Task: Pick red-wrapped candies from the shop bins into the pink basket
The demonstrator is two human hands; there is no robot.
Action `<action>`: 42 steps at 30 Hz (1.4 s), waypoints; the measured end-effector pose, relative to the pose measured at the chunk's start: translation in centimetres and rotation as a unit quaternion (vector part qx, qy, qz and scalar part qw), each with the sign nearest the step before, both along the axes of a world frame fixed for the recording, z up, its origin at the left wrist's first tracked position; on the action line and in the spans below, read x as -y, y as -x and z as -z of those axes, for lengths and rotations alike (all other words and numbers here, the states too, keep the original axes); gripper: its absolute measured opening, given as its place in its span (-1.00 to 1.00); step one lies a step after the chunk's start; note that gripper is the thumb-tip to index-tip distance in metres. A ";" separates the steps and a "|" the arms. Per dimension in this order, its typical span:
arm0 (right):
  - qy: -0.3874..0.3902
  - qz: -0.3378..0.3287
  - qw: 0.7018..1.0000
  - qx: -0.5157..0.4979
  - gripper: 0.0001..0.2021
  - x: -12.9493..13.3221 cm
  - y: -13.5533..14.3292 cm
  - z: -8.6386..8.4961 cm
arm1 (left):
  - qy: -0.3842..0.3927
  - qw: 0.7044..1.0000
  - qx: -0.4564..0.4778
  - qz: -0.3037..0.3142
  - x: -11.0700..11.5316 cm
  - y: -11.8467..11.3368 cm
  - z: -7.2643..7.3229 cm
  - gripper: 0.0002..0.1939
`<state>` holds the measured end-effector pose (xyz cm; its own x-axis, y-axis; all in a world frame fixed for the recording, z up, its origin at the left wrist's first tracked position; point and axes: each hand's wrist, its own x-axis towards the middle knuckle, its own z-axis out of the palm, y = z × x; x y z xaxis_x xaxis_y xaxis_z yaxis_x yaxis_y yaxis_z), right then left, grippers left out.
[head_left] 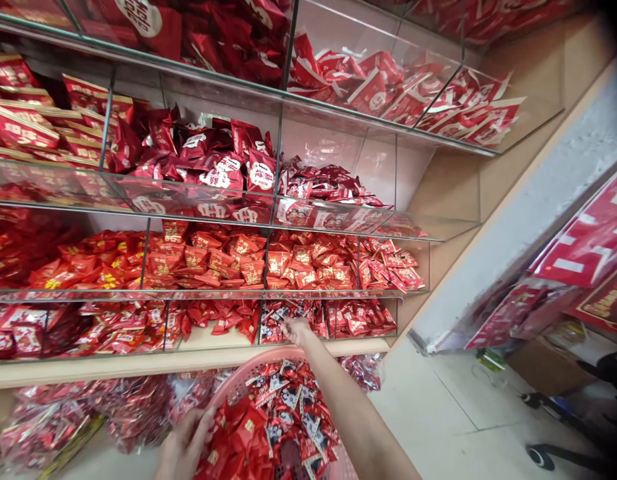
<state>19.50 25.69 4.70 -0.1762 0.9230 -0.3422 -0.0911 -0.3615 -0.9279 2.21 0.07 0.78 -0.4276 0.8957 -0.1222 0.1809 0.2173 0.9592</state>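
A pink plastic basket (244, 363) is at the bottom middle, full of small packets. Plain red packets (238, 437) lie in its left part, and red, white and dark patterned packets (301, 407) in its right part. My left hand (186, 440) grips the basket's left rim. Stretched over the basket, my right arm reaches to the lowest shelf. There my right hand (297, 329) is at a compartment of patterned packets (273, 319), its fingers curled together among them. Whatever the fingers hold is too small to make out.
Tiered shelves with clear dividers (266, 263) hold red packets in several compartments. Clear bags of packets (138, 407) lie under the wooden bottom ledge (113, 367). To the right are a grey pillar (508, 247), a cardboard box (548, 367) and chair wheels (541, 457) on the tiled floor.
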 end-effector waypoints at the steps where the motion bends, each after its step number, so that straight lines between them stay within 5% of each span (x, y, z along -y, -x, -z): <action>1: 0.010 -0.001 1.000 -0.002 -0.83 0.2 -0.2 -0.2 | -0.001 1.000 -0.003 0.002 0.0 0.0 0.1 -0.46; 8: 0.034 0.001 0.999 -0.029 -0.79 3.6 -3.7 -2.5 | -0.020 0.999 -0.037 0.018 -0.4 -1.1 -0.3 -0.54; 14: -0.064 -0.064 0.995 -0.046 -0.69 12.2 -8.9 -3.9 | -0.015 0.999 0.004 0.043 -1.2 -2.8 -1.1 -0.51; 18: -0.031 -0.150 0.988 -0.015 -0.64 19.0 -10.9 -2.3 | 0.013 0.994 0.095 0.050 -1.4 -4.9 -2.0 -0.43; 23: 0.014 -0.206 0.978 0.003 -0.57 24.1 -11.6 1.9 | 0.066 0.970 0.180 0.150 -1.1 -8.2 -3.0 -0.46; 30: -0.001 -0.218 0.976 0.004 -0.56 25.5 -12.0 4.4 | 0.064 0.944 0.182 0.267 0.0 -9.8 -1.8 -0.57; 42: 0.014 -0.181 0.983 0.011 -0.51 25.6 -10.2 4.9 | 0.066 0.971 0.150 0.173 -0.2 -10.0 -2.0 -0.53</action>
<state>29.67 0.09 -0.21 -0.4829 0.7916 -0.3744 0.0680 -0.3924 -0.9173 12.23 0.32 2.74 -0.0316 0.9473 -0.3188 -0.0178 0.3184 0.9478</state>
